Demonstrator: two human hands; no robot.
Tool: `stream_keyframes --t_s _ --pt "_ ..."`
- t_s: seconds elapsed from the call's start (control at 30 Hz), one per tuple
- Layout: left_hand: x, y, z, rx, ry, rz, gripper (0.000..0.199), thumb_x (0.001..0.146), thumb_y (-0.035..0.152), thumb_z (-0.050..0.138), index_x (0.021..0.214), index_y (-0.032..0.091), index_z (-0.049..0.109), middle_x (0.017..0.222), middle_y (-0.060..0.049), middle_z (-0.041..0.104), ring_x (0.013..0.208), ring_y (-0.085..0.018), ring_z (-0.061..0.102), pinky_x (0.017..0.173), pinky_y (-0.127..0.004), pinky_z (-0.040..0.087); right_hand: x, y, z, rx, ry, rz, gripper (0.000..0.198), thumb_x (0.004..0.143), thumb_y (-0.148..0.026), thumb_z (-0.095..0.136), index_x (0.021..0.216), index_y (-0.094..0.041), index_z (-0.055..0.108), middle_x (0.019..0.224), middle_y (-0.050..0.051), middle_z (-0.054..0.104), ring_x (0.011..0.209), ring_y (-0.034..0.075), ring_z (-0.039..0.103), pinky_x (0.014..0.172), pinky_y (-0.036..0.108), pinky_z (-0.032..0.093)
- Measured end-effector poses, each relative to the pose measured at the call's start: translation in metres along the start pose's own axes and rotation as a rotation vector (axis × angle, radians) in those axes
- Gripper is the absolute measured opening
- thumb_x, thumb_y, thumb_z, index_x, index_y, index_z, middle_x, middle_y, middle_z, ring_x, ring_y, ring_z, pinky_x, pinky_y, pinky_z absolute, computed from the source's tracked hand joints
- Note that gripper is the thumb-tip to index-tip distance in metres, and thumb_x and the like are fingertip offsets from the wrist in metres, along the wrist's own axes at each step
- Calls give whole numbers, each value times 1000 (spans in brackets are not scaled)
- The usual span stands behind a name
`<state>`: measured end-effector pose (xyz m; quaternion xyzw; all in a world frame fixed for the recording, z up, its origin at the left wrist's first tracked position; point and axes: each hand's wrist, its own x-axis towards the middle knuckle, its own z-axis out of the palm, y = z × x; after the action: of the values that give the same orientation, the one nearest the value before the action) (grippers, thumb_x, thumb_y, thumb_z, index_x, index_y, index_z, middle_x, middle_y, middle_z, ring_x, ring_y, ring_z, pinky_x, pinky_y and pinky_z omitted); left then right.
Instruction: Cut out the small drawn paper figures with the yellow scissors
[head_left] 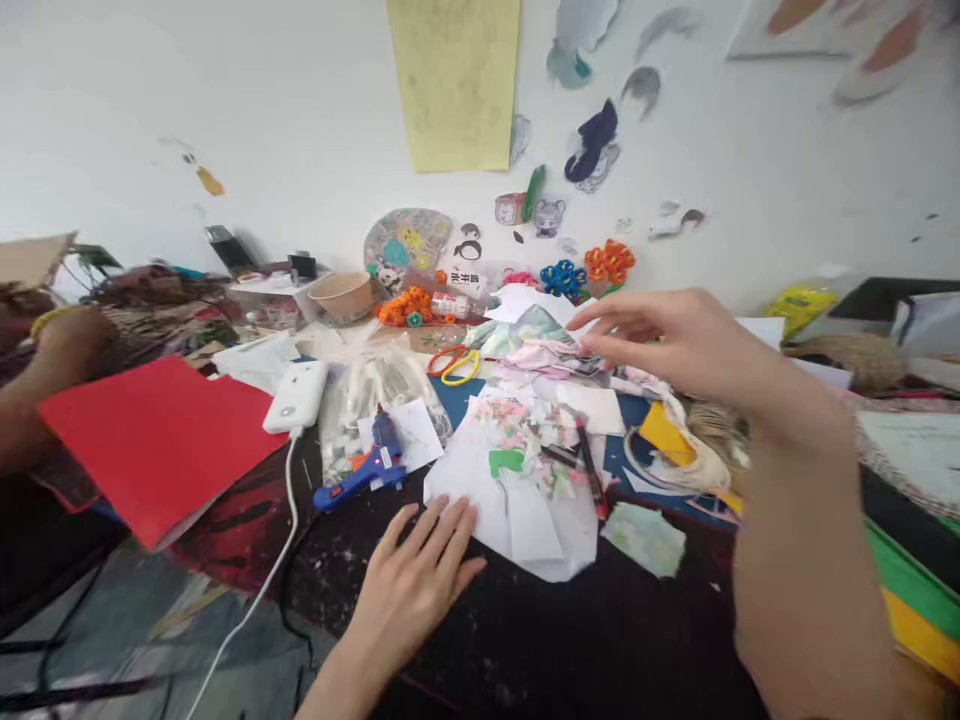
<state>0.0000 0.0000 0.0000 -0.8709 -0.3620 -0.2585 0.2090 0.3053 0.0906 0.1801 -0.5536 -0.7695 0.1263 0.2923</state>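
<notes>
My left hand (424, 560) lies flat with its fingers spread, fingertips on the near left edge of a white paper sheet (469, 500). On that sheet are small coloured paper scraps (495, 425), a green paper piece (506, 461) and a dark pen with a red end (591, 465). My right hand (645, 330) is raised over the back of the table, fingers stretched out and thumb apart, beside a heap of crumpled pastel paper (536, 340) with a white piece (532, 303) on top. Whether its fingertips touch that heap, I cannot tell.
A blue glue gun (375, 455) lies left of the sheet, near a white power strip (298, 398) with a cable. Scissors (459, 366) lie behind. A red folder (154, 440) is at left, where another person's arm (45, 390) shows. A patterned scrap (643, 538) lies at right.
</notes>
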Motion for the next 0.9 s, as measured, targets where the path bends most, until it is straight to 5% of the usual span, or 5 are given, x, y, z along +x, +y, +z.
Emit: stream_keyframes --t_s 0.33,0.9 --pt "0 5 9 60 -238 59 57 104 43 40 147 7 47 155 -11 48 140 -26 50 113 -42 33 3 8 3 21 0 -13 29 86 -51 66 101 -29 77 82 5 76 78 27 71 72 42 53" --pt "-1 5 19 -64 -242 79 53 100 33 49 142 1 51 147 -19 55 135 -31 55 109 -42 50 9 14 9 -32 -20 -13 29 85 -53 66 93 -28 77 78 5 76 72 27 70 61 39 48"
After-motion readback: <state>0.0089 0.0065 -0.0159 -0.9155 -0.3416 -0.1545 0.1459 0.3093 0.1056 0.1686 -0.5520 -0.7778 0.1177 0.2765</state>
